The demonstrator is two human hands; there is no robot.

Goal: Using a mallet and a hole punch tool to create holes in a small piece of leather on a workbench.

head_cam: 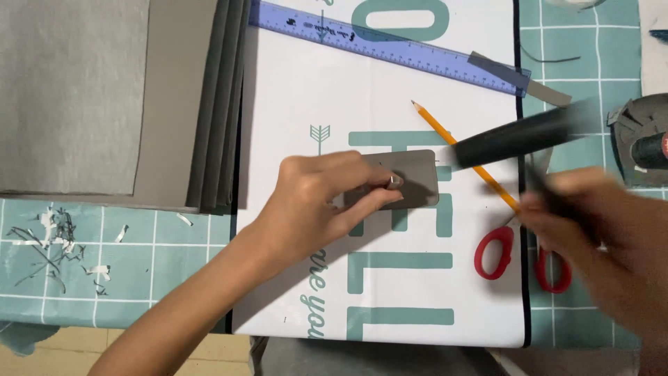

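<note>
Two hands work over a white sheet point(292, 104): the left hand point(313, 202) pins a grey card point(417, 182), long axis sideways, while the blurred right hand point(591, 223) clenches a dark tool point(518, 138) beside it.

A home craft corner: a desk point(598, 56) under a teal grid mat, with a ruler point(390, 47), pencil point(463, 153), red scissors point(522, 257), stacked grey sheets point(216, 104), a thread spool point(650, 150) and paper scraps point(56, 244) lying about.
</note>
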